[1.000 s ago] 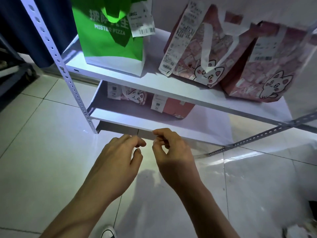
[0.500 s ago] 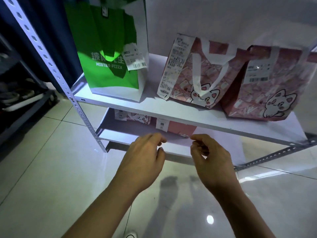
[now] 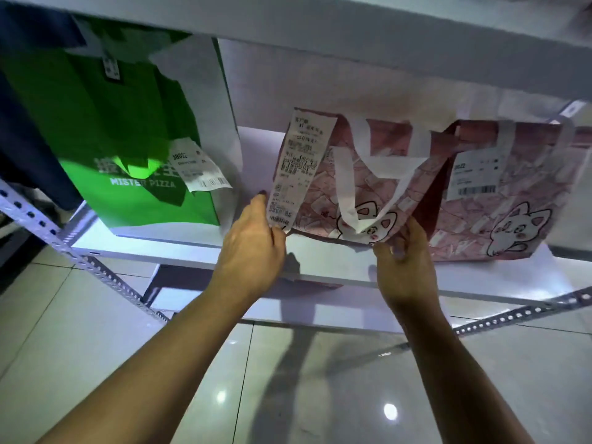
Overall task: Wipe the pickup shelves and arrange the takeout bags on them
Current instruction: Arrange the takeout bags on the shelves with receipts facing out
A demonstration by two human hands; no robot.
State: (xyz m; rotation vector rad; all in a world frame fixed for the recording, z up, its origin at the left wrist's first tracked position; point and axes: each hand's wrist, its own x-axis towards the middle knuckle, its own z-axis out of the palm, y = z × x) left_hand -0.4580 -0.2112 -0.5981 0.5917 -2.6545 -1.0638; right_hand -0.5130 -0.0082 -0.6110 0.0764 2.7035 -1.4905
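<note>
Floor (image 3: 96, 363): large pale glossy tiles with thin dark grout lines; two bright round light reflections (image 3: 390, 411) show on the tiles. Perforated grey metal upright (image 3: 80, 261) slants across the left; a similar perforated rail (image 3: 519, 312) runs at the right. Dark blue curtain or panel (image 3: 19, 139) at far left. White wall (image 3: 256, 78) behind. Lighting dim, bluish.

one view only, from a wide-angle camera worn on the person's head. it faces forward and down, close to the front edge of the white metal shelf (image 3: 179, 248), with the glossy pale tiled floor (image 3: 80, 315) below. both bare forearms reach in from the bottom edge. straight lines bend toward the corners.
</note>
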